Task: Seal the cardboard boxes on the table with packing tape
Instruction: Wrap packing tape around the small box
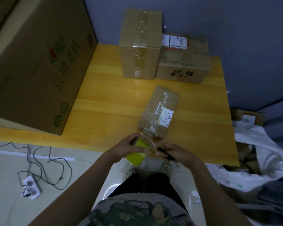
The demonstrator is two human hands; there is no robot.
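The left hand (129, 148) grips a yellow tape roll (138, 154) at the table's (104, 98) front edge. A clear strip runs from the roll to the near end of the small box (158, 111), which lies closed, its contents hidden. The right hand (175, 152) holds black-handled scissors (162, 150) against that strip. Two shut boxes (140, 44) stand touching at the back, and a big box (33, 62) is on the left. The white sack (268, 160) beside the table holds cardboard scraps.
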